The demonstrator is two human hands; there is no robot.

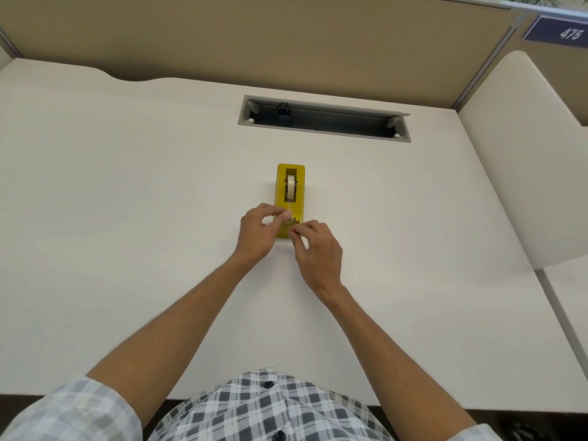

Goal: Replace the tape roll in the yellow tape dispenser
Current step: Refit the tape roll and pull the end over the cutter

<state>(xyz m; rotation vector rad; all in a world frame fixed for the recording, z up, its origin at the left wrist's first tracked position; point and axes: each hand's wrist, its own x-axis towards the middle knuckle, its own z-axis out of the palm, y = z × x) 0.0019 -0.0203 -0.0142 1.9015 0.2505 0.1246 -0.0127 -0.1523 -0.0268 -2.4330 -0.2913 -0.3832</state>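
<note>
Both forearms reach forward over the white tabletop [127, 186], bare to the rolled checked sleeves. Left hand [259, 229] curled, thumb and forefinger pinched together at the near end of the yellow tape dispenser [290, 192]; what that grip holds is too small to tell. Right hand [318, 249] just beside it, wrist bent inward, fingertips pinched closed at the dispenser's near edge. Tape roll [290, 186] sits in the slot just beyond both grips.

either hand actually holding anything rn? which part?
Left hand pinches the tape strip's free end at the yellow dispenser's cutter end. Right hand fingertips sit at the same end; its grip can't be told.
</note>
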